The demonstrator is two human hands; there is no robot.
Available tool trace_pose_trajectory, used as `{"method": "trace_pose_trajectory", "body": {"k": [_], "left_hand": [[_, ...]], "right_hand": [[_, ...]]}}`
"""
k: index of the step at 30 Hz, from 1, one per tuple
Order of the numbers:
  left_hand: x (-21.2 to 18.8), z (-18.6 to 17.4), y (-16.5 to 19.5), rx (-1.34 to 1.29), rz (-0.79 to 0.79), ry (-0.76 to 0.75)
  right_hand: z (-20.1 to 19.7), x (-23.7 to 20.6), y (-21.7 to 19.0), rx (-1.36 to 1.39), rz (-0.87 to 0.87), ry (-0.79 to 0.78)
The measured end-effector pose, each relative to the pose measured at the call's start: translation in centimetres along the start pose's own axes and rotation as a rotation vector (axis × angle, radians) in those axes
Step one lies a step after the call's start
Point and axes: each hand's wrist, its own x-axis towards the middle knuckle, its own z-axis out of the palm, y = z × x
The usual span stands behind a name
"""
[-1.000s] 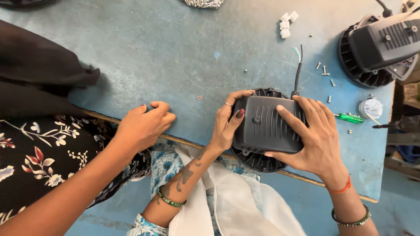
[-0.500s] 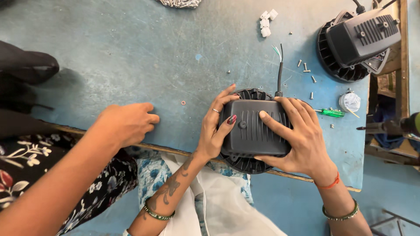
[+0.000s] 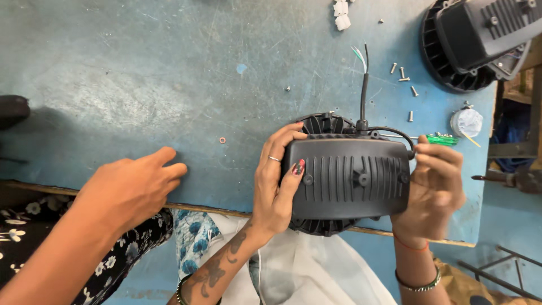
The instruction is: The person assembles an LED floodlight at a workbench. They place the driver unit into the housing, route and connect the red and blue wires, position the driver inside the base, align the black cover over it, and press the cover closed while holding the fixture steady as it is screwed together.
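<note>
On a scratched blue table (image 3: 141, 73), a black ribbed lamp housing (image 3: 347, 178) lies lengthwise at the near edge, left hand (image 3: 276, 186) and right hand (image 3: 432, 189) clamped on its ends, another person's hand (image 3: 127, 189) resting left of it.

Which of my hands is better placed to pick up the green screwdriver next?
Probably the right hand: it is at the right end of the black lamp housing, just below the green screwdriver. The left hand grips the far end.

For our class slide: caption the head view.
Both hands, left and right, hold a black finned lamp housing at a blue table.
</note>
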Motion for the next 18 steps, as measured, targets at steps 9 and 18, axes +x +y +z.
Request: {"method": "trace_pose_trajectory", "body": {"k": [9,18], "left_hand": [[0.2,0.0,-0.1,0.048,-0.009,-0.008],[-0.3,0.8,-0.3,0.045,0.008,0.067]], "right_hand": [[0.9,0.7,0.3,-0.270,0.110,-0.101],[0.2,-0.7,1.1,0.039,0.162,-0.010]]}}
